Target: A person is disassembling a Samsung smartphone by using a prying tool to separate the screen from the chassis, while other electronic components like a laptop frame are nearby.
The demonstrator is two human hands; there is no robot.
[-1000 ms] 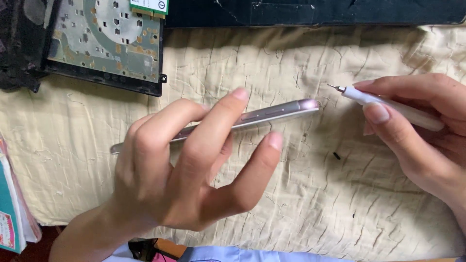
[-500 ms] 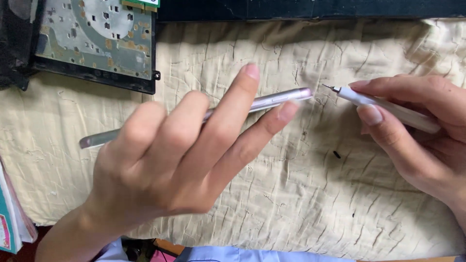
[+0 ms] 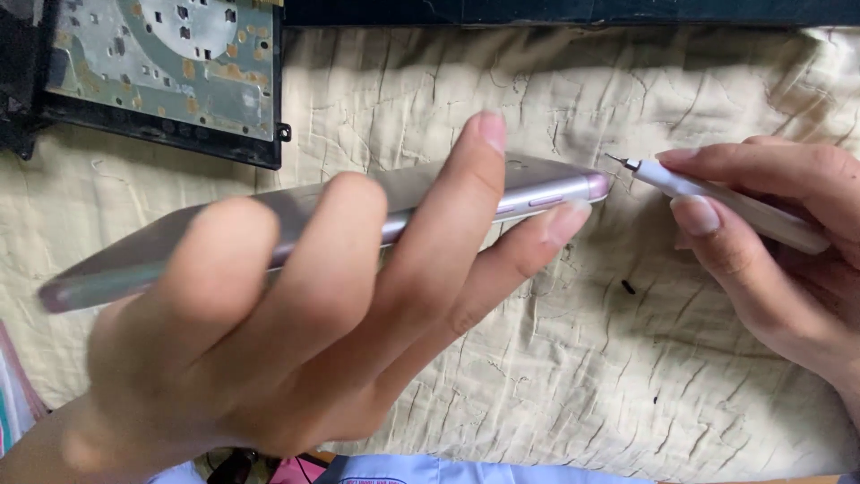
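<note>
Our left hand (image 3: 269, 332) is wrapped around a slim, pale pinkish-silver metal smartphone (image 3: 430, 202), fingers curled over its upper face and thumb out of sight beneath, so the phone is held edge-on and raised off the crumpled cream cloth (image 3: 555, 376) that covers the desk. The phone runs from lower left to upper right, its rounded end pointing at the other hand. Our right hand (image 3: 770, 242) pinches a thin white precision screwdriver with a fine metal tip (image 3: 717, 193) between thumb and fingers, pen-fashion; the tip sits just beside the phone's end, and we cannot tell whether it touches.

To work well here, we judge that the phone should be kept steady and braced, the driver lined up straight with the end of the phone, and pressure kept light so the fine tip does not slip and scratch the casing.

A tiny dark speck, perhaps a screw (image 3: 628, 287), lies on the cloth below the driver. At upper left lies a black-framed grey circuit board with round cut-outs (image 3: 170, 72).
</note>
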